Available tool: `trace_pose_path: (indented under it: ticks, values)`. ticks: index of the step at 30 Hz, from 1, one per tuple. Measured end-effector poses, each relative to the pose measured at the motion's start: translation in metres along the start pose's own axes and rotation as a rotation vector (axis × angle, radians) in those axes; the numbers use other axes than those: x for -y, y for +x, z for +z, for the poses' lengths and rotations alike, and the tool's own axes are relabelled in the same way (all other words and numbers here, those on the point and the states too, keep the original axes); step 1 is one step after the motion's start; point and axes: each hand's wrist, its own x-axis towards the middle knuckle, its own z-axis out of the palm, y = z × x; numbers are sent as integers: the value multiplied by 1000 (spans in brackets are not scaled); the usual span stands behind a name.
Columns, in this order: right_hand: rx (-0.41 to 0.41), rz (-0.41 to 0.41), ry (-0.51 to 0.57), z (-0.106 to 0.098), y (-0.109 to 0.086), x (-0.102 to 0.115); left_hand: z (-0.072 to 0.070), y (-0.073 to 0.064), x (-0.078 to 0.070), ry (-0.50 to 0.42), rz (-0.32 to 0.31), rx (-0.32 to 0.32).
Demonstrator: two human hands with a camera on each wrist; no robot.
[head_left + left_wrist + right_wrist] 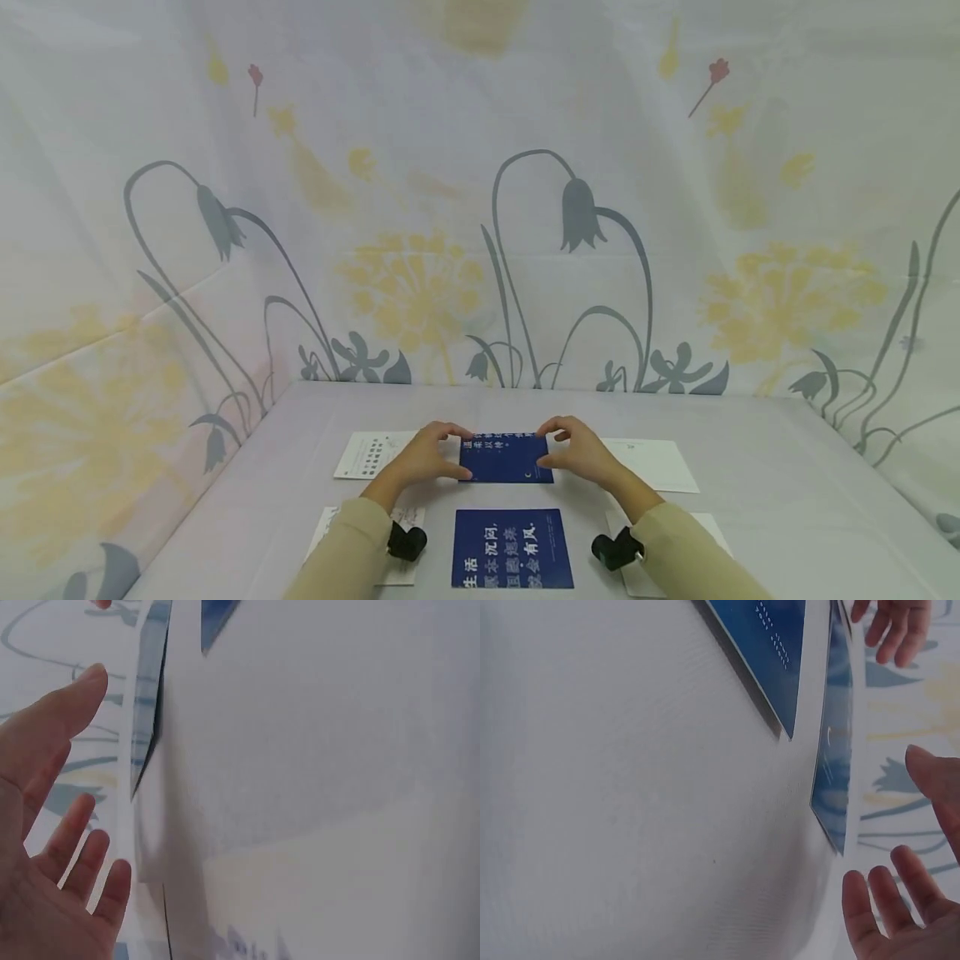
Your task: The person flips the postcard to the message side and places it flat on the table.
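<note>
A dark blue card (504, 462) printed with white characters lies flat at the middle of the table. Its left edge is close to my left hand (426, 454), and my right hand (581, 452) is at the opposite edge. In the left wrist view, the fingers (97, 851) are spread, with a gap between the thumb and the card (152, 682). The right wrist view likewise has relaxed, parted fingers (862, 907) beside the card (834, 765); whether a fingertip touches it is unclear. Nearer the front lies a second blue card (512, 550) with larger white lettering.
A white printed card (367, 454) lies at the back left, with a plain whitish card (652, 465) at the back right. Two more pale cards are partly covered by the forearms, at front left (401, 571) and front right (712, 529). A flowered cloth (450, 208) hangs behind the table.
</note>
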Motion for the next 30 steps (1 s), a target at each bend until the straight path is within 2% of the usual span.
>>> trace_pose_path:
  ticks: [8, 12, 19, 24, 30]
  values:
    - [63, -9, -97, 3, 8, -2, -3, 2, 4, 141, 34, 42]
    - [103, 9, -122, 7, 11, -3, -4, 5, 5, 178, 6, 68]
    - [147, 45, -274, 11, 11, -3, -4, 8, 9, 233, -36, 96]
    - [170, 85, -279, 9, 12, -3, -4, 9, 7, 270, -32, 128]
    - [167, 116, -260, 8, 13, -5, -3, 11, 4, 264, -1, 150]
